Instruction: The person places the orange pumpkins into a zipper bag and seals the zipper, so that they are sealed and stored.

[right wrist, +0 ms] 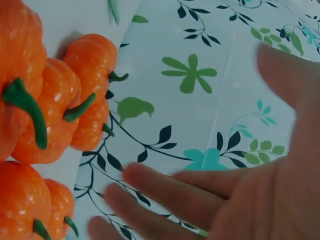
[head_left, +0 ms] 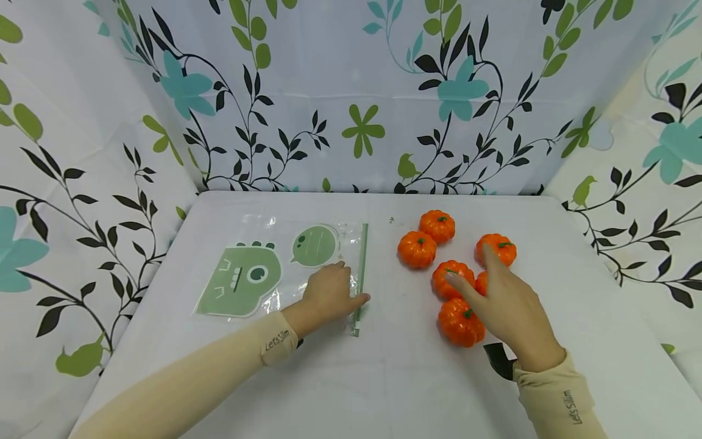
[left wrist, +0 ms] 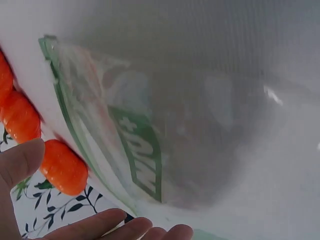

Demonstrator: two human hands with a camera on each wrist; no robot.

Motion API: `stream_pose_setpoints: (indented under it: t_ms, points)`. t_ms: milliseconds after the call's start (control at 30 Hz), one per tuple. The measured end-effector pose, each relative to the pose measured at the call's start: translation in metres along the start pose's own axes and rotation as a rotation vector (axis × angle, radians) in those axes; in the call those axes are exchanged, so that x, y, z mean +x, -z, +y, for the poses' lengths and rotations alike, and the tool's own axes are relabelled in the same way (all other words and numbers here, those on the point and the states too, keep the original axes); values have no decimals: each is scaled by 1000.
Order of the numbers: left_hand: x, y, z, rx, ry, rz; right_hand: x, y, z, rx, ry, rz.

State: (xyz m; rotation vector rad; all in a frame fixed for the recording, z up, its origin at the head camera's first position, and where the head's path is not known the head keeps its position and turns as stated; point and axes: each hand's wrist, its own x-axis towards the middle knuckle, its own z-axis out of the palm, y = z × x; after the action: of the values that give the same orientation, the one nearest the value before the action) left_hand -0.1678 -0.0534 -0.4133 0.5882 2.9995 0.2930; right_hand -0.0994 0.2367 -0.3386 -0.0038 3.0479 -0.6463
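Note:
A clear zip bag point(head_left: 296, 281) with a green closing strip and printed green shapes lies flat at the left of the white table. Over its right part is the left hand point(head_left: 329, 292), fingers loosely extended near the strip; whether it touches the bag cannot be told. Several small orange pumpkins point(head_left: 461, 322) with green stems sit in a loose group right of the bag. The right hand point(head_left: 512, 308) is over the group's right side, thumb and fingers spread, holding nothing. In the right wrist view, pumpkins point(right wrist: 90, 65) stand beyond its outstretched fingers point(right wrist: 170, 195).
The white tabletop point(head_left: 384, 378) runs back to a patterned curtain point(head_left: 329, 91) of leaves and flowers, which also hangs on both sides. A small dark mark point(head_left: 392, 219) shows near the table's back edge.

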Motion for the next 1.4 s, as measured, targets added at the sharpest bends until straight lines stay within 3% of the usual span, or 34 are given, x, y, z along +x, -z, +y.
stream_pose_setpoints:
  t_ms: [200, 500, 700, 1000, 1400]
  points:
    - [2, -10, 6, 44, 24, -22, -8, -1, 13, -71, -58, -156]
    - [0, -15, 5, 33, 31, 20, -11, -16, 33, -42, -97, -263]
    - [0, -15, 0, -1, 21, 102, -6, -28, 39, 0, -96, -286]
    - [-2, -13, -9, -8, -6, 144, -3, -37, 38, -8, -61, -306]
    - [-6, -3, -18, 51, -47, 246, 6, -32, 2, 88, 95, -285]
